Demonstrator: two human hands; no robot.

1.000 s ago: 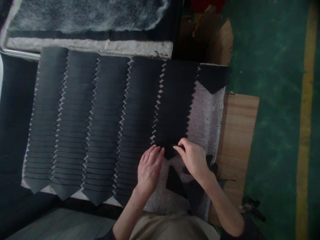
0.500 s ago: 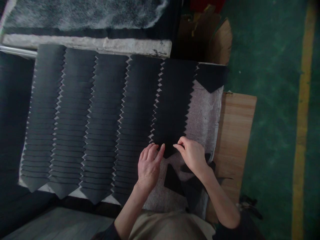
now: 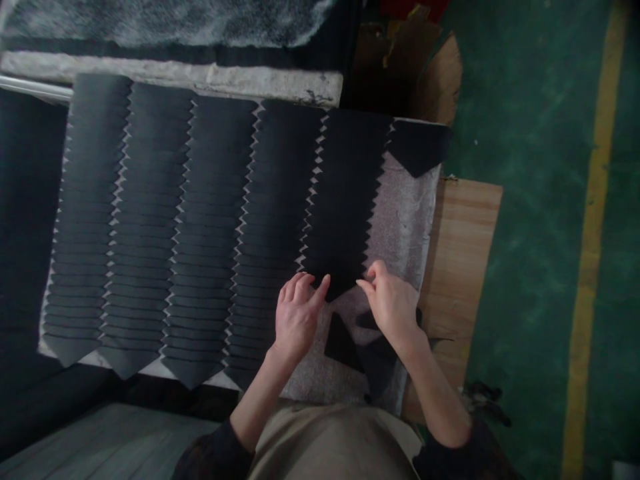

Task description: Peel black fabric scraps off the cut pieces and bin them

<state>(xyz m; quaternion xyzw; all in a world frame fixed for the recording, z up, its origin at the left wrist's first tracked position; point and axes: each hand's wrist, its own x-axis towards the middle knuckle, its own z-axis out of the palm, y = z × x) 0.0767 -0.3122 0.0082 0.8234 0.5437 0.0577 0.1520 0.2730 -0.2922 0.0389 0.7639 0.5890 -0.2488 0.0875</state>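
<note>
Fuzzy pale cloth (image 3: pixel 400 207), overlapping dark pointed pieces (image 3: pixel 345 200), left hand (image 3: pixel 297 317) loosely spread, right hand (image 3: pixel 393 303) curled, its grip unclear

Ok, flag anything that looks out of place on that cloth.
The dark pieces below the right hand look odd: they lie jumbled at angles on the pale cloth, while the others overlap in neat columns.

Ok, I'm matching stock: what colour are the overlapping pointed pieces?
The pointed pieces look dark grey to near-black, best in the head view.
</note>
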